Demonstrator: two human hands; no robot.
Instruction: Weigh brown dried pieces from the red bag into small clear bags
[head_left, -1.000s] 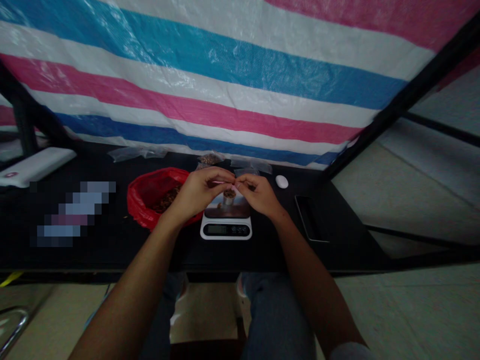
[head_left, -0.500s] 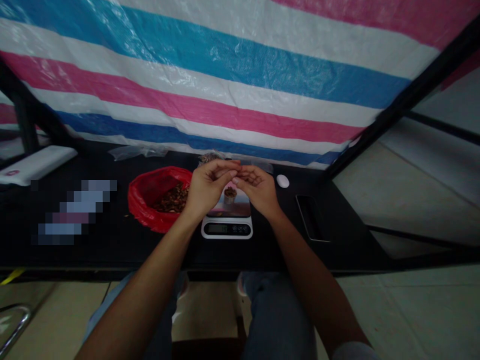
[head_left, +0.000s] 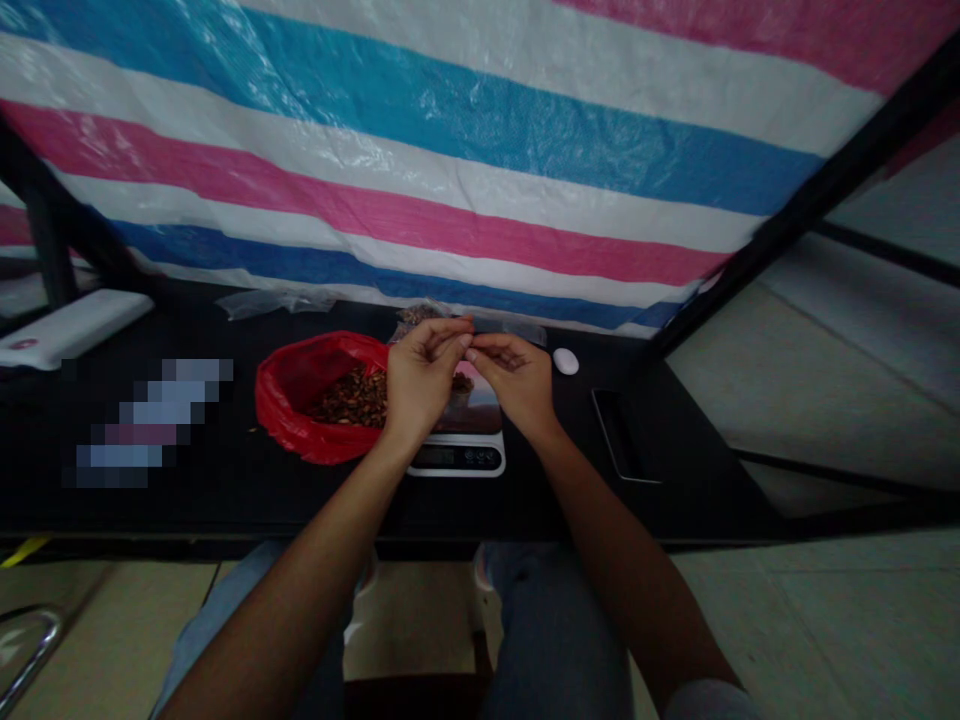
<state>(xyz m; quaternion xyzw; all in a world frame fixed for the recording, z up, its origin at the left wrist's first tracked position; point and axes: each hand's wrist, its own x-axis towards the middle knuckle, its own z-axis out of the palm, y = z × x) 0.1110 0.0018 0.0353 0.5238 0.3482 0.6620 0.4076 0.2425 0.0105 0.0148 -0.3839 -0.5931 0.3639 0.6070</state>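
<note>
My left hand [head_left: 420,378] and my right hand [head_left: 519,378] meet fingertip to fingertip above a small digital kitchen scale [head_left: 489,442]. Both thumbs press against the index fingers in a pinch. Whatever lies between the tips is too small to make out. On the scale's plate stands a small clear cup [head_left: 459,400] of brown dried bits, partly covered by my left hand. Left of that hand sits an open red plastic bag [head_left: 279,405], holding many loose brown dried pieces [head_left: 349,398].
Behind my hands lie a clear bag of dried pieces [head_left: 415,318] and a clear plastic piece [head_left: 525,328]. A white oval object [head_left: 565,361] and a dark phone [head_left: 624,435] are to the right. At far left rests a white box-like device [head_left: 82,325]. A striped sheet [head_left: 450,180] hangs behind the table.
My left hand has shifted slightly right, showing more of the red bag's contents and covering more of the cup and scale. My right fingers have drawn into a tighter pinch.
</note>
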